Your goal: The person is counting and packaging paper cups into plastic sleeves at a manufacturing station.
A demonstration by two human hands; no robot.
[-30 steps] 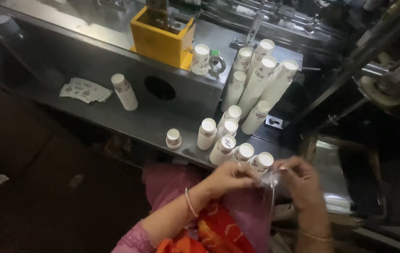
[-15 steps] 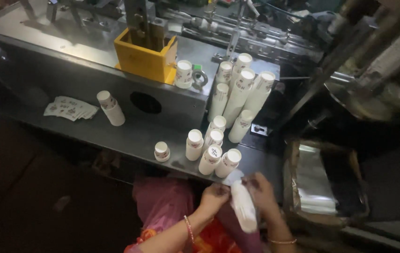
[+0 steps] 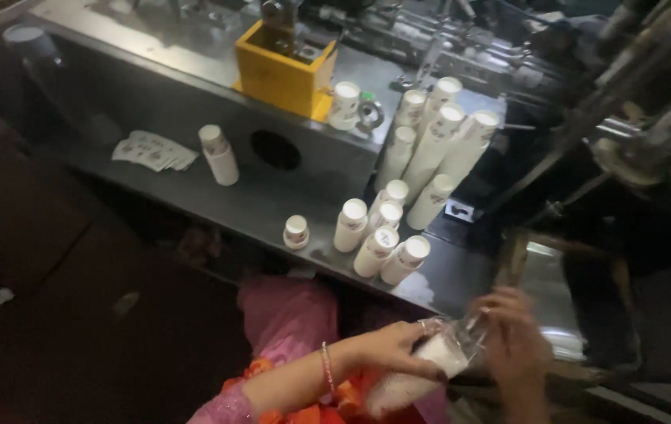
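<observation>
Since the earlier frame we have drawn our hands down and to the right, off the shelf edge and over our lap, and the stack of white cups (image 3: 422,367) now lies tilted between them instead of standing upright. Our left hand (image 3: 386,351) is curled closed around the stack's middle, fingers wrapped over the top. Our right hand (image 3: 512,341) sits at the upper end, fingers bent and pinching what looks like a clear plastic sleeve (image 3: 461,336) around the cups; the blur is heavy there, so we cannot be sure how tight that grip is. The stack runs from the right hand down-left past the left hand toward the pink and orange clothing (image 3: 292,322).

Above the hands, on the dark metal shelf (image 3: 265,204), a cluster of short cup stacks (image 3: 383,239) stands near the edge, with taller leaning stacks (image 3: 434,141) behind. A yellow box (image 3: 284,71) sits further back, and a single cup stack (image 3: 218,155) stands to the left beside some flat paper blanks (image 3: 153,151).
</observation>
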